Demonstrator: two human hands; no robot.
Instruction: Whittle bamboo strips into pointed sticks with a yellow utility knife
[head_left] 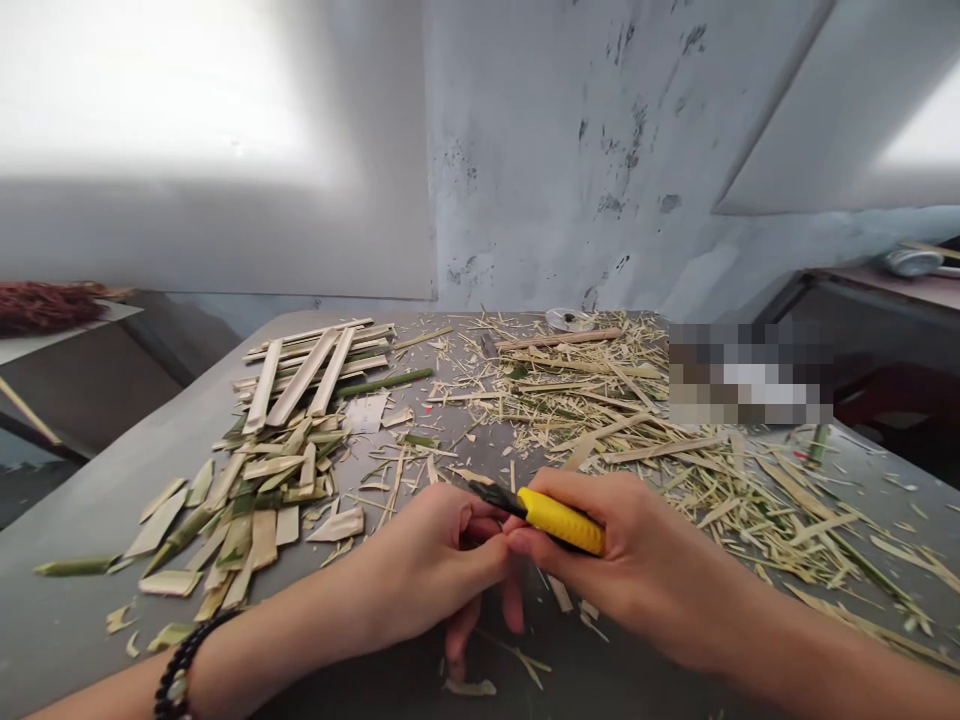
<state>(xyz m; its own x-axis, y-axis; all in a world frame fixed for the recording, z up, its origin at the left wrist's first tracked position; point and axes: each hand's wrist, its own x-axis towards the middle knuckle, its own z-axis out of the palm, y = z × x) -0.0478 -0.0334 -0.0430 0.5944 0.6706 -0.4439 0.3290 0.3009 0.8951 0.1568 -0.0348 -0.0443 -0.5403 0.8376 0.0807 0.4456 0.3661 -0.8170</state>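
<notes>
My right hand [637, 555] is wrapped round the yellow handle of a knife [562, 520], whose dark front end points left over my left hand. My left hand [427, 565] is curled just beside it, thumb close to the right fingertips. What its fingers pinch, if anything, is hidden. Thin slivers [529, 660] lie on the grey table below the hands. Left of them is a heap of short green and pale bamboo pieces [240, 525]. Farther back, longer split strips [304, 375] are stacked crosswise.
A wide spread of thin bamboo shavings [600, 400] covers the table's right side. A clear round spool [570, 320] stands at the back edge, near the wall [562, 150]. Reddish strands [49, 308] lie on another surface at far left.
</notes>
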